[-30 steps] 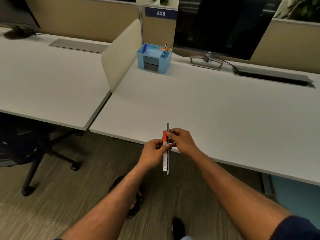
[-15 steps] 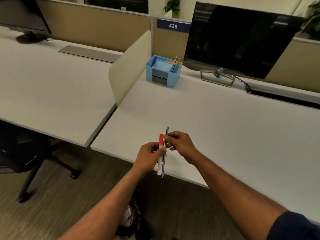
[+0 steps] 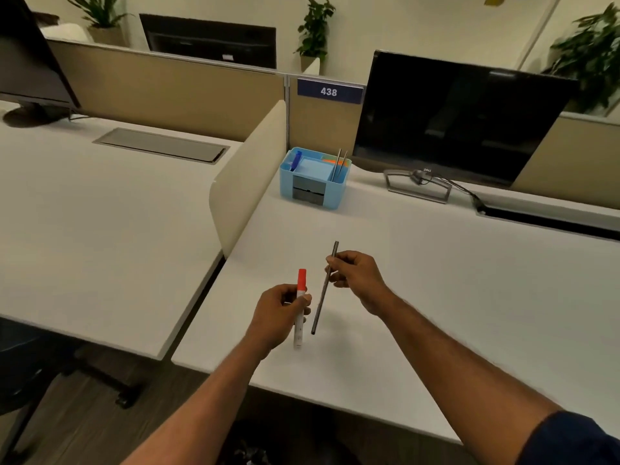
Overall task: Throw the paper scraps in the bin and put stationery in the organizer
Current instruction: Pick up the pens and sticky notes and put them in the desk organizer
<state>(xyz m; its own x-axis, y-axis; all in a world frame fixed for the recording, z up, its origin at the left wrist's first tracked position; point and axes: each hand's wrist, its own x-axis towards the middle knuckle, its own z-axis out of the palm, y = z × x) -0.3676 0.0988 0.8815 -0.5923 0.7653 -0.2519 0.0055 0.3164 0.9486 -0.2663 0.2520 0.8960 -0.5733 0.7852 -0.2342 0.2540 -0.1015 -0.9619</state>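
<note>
Over the near edge of the smooth white surface [image 3: 436, 280], both hands are up and busy. Look at the left hand [image 3: 278, 313]: fingers curled round one marker [image 3: 298, 332], round white barrel, glossy red cap on top, standing nearly upright. Now the right hand [image 3: 359, 280]: thumb and fingertips pinching one slim dark pen [image 3: 321, 297], a thin straight stick with a dull metallic look. It's tilted, top end leaning away, lower end hanging just beside the marker's barrel. Two tools, close but apart, with a sliver of white showing between them.

Far back, against the tan fabric partition, sits the organizer [image 3: 315, 196]. It's one boxy pale-blue plastic caddy with rounded corners and a grey block set in its near wall. Count what's inside: two thin grey sticks [image 3: 340, 164] leaning together in the right-hand compartment, one blue piece [image 3: 296, 160] in the left-hand one, and something orange [image 3: 330, 159] at the back right, too small to name. The organizer is well apart from the hands.

To its left, one cream divider panel [image 3: 248, 182] with a rounded corner. To its right, one flat black monitor [image 3: 453, 119] on a grey metal loop stand [image 3: 416, 189], a cable trailing off. One blue plate [image 3: 328, 91] above reads 438.
</note>
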